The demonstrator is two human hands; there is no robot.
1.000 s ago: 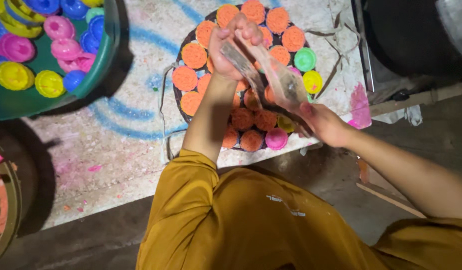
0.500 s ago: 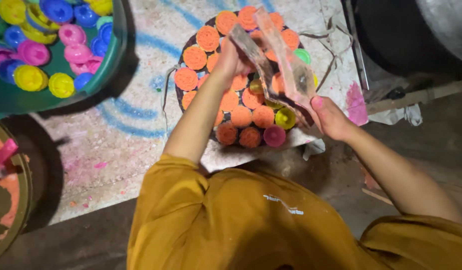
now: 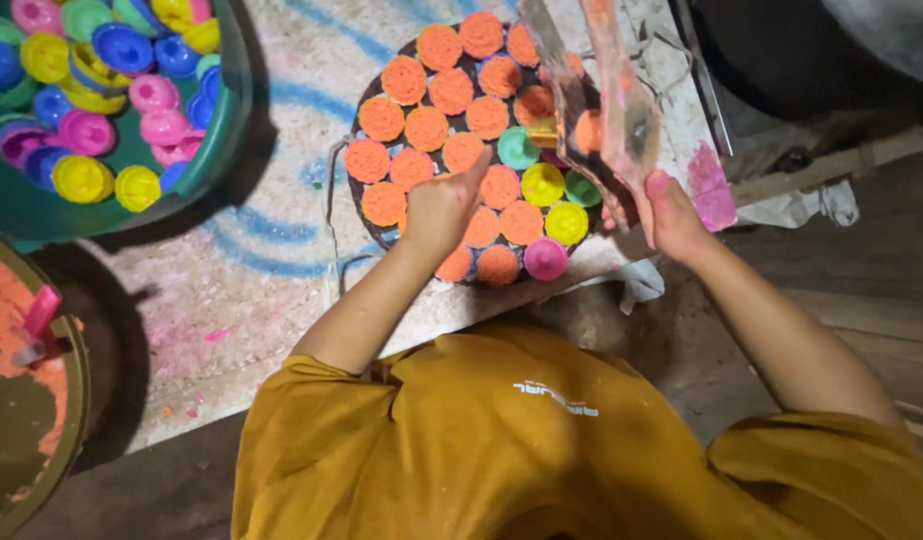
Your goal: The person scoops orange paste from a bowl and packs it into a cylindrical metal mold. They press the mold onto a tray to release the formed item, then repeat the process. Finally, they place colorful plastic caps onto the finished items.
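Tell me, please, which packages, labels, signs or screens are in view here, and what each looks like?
No package, sign or screen shows.
Printed mark: a small white line of print on the back of the mustard-yellow shirt, near the lower middle of the view.
Right hand: holds a clear plastic sheet smeared with orange powder, unmarked.
Left hand: rests on the round tray of orange-filled caps, unlabelled.

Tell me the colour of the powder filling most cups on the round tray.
Orange powder, clearest in the head view.
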